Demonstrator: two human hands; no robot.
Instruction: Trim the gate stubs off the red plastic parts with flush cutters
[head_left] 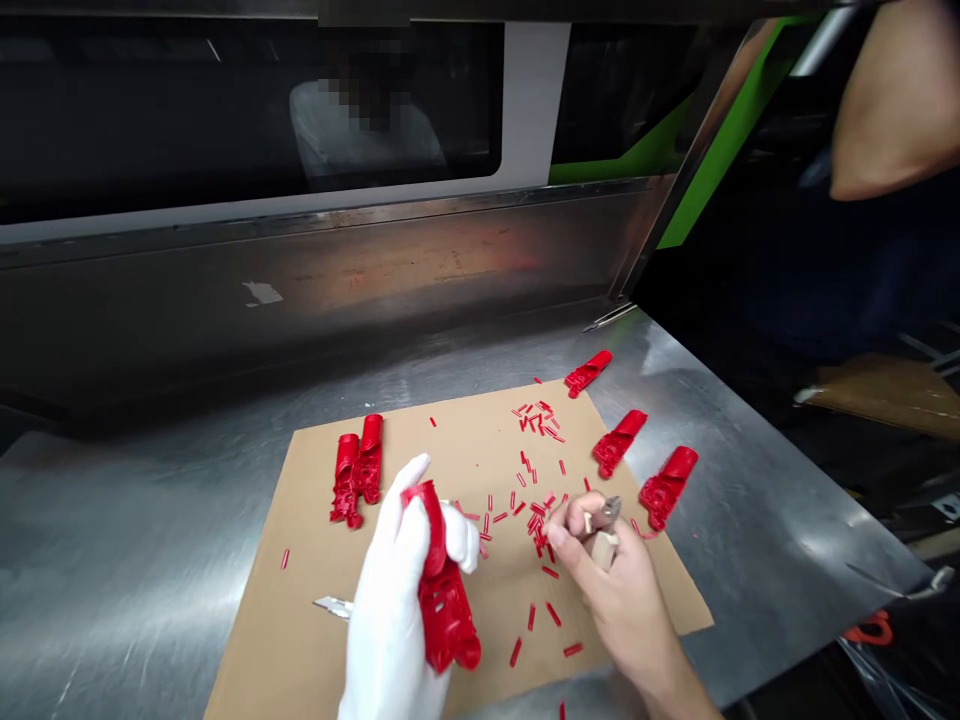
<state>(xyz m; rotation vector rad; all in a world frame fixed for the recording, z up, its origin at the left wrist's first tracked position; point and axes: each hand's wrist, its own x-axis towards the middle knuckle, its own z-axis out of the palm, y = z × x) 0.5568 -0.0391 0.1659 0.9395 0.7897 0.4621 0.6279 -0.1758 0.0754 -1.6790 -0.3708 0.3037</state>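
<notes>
My left hand [390, 600], in a white glove, is closed around a red moulded plastic part [448, 610], held tilted above the cardboard sheet [300, 620]. My bare right hand [626, 590] is closed on small cutting pliers [604, 530]. Their metal jaws point up and away from the red part, and the handles are mostly hidden in the palm. The right thumb and forefinger meet over a cluster of short red plastic offcuts [537, 528]; whether they pinch one I cannot tell. A knife blade [333, 606] shows left of the glove, its handle hidden.
Two similar red parts [358, 470] lie at the left on the cardboard. Several more, such as this red part [667, 488], line the right side. A metal wall [337, 270] backs the steel table [135, 560]. Another person's arm [892, 110] is at upper right.
</notes>
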